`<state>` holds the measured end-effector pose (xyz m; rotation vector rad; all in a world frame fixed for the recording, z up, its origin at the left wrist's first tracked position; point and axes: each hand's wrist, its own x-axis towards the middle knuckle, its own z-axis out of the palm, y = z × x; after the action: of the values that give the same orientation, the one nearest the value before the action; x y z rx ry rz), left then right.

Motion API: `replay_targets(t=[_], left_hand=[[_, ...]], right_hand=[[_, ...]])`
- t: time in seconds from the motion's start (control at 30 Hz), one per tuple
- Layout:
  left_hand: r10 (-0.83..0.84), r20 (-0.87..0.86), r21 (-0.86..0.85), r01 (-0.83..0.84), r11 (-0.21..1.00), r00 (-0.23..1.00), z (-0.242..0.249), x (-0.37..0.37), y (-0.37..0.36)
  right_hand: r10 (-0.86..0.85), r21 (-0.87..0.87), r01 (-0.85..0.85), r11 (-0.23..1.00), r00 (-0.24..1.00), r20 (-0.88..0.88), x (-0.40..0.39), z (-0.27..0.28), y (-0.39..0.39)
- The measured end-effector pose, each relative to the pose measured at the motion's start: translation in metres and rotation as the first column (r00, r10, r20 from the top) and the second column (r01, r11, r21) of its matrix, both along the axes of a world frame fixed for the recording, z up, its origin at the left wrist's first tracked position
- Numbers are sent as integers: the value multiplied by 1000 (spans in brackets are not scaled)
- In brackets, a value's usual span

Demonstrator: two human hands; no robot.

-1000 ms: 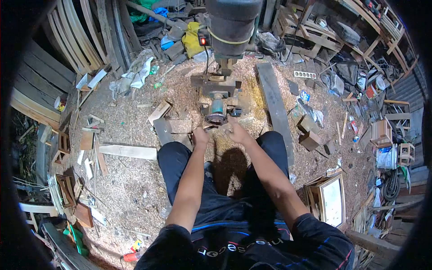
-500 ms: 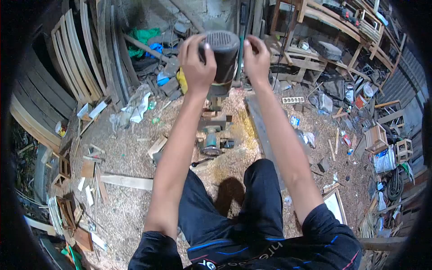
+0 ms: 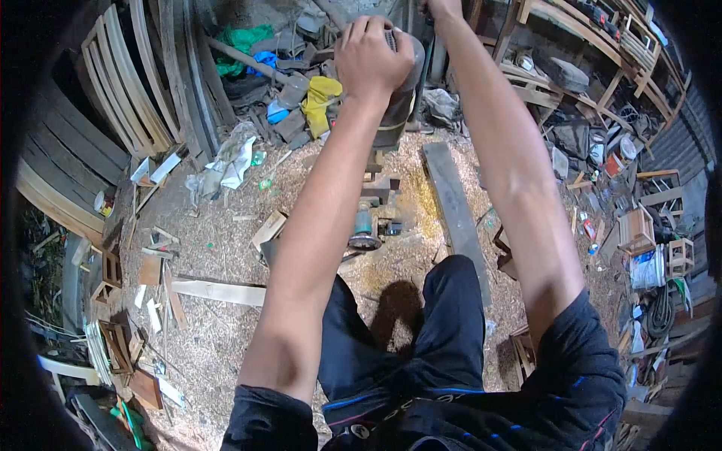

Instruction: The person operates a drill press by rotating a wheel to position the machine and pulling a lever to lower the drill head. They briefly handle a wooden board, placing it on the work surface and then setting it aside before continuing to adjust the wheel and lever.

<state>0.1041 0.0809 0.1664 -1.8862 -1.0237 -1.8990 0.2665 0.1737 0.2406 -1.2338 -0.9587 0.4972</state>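
A dark, upright cylindrical motor housing (image 3: 402,101) with a vented top stands ahead of me near the top of the view. My left hand (image 3: 374,56) is laid over its upper left side, fingers curled onto the top and covering most of the vents. Up at the top edge, my right hand (image 3: 444,9) is partly cut off. Its fingers look curled at a dark piece just right of the housing, which I cannot make out. Below the housing, a green tool with a round dark end (image 3: 364,229) lies among wood blocks on the floor.
A long grey plank (image 3: 457,203) lies to the right of the green tool. Curved wooden slats (image 3: 124,83) lean at the left. A yellow cloth (image 3: 322,101) and rubbish lie at the back. Wood shavings cover the floor. Wooden frames (image 3: 635,229) are stacked at the right.
Both hands have moved up and away from me; the right has swung up to the top edge. The left has shifted further over the housing's top. My view has shifted slightly.
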Motion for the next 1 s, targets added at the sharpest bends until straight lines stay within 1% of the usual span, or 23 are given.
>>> replay_targets(t=[0.03, 0.1, 0.2, 0.23, 0.27, 0.33, 0.4, 0.47, 0.5, 0.6, 0.73, 0.83, 0.97, 1.0], left_hand=[[16, 5, 41, -16, 999, 1000, -1, 1, 3], [0, -15, 40, 0, 999, 1000, 0, 1, 0], [-11, -52, 67, 14, 998, 999, 0, -2, -3], [1, -78, 59, 4, 998, 997, -3, -3, -5], [12, -103, 53, -6, 999, 995, -4, -4, -9], [9, -91, 11, -8, 1000, 996, -1, -3, -18], [4, -83, -23, -6, 1000, 997, 2, 0, -23], [27, -91, 13, -26, 1000, 995, 2, 0, -23], [31, -99, 18, -29, 999, 995, 3, 0, -22], [64, -107, 48, -59, 997, 992, 1, -1, -19], [88, -120, 51, -82, 995, 989, -2, 0, -20], [109, -122, 60, -102, 993, 987, -6, -1, -21], [112, -119, 62, -105, 993, 987, -9, -2, -19], [120, -124, 57, -114, 992, 985, -11, -1, -17]], right_hand=[[43, -27, -44, 999, 998, -40, 0, 2, -8], [119, -64, -127, 990, 986, -120, 12, 3, -11], [295, 136, -284, 949, 953, -66, 13, 1, -8], [318, 192, -295, 936, 942, -105, 15, -6, -13], [336, 201, -310, 929, 936, -108, 15, -14, -18], [367, 228, -336, 914, 924, -107, 17, -22, -28], [242, 238, -214, 947, 966, -93, 7, -27, -38], [126, 220, -107, 970, 989, -75, 4, -28, -38], [143, 222, -122, 967, 986, -81, -5, -24, -60], [208, 281, -165, 945, 970, -129, -14, -28, -77], [260, 322, -208, 924, 957, -130, -18, -45, -100], [246, 350, -176, 920, 955, -167, -21, -55, -114], [227, 327, -140, 935, 943, -244, -35, -66, -145], [233, 352, -144, 925, 945, -228, -37, -75, -149]])
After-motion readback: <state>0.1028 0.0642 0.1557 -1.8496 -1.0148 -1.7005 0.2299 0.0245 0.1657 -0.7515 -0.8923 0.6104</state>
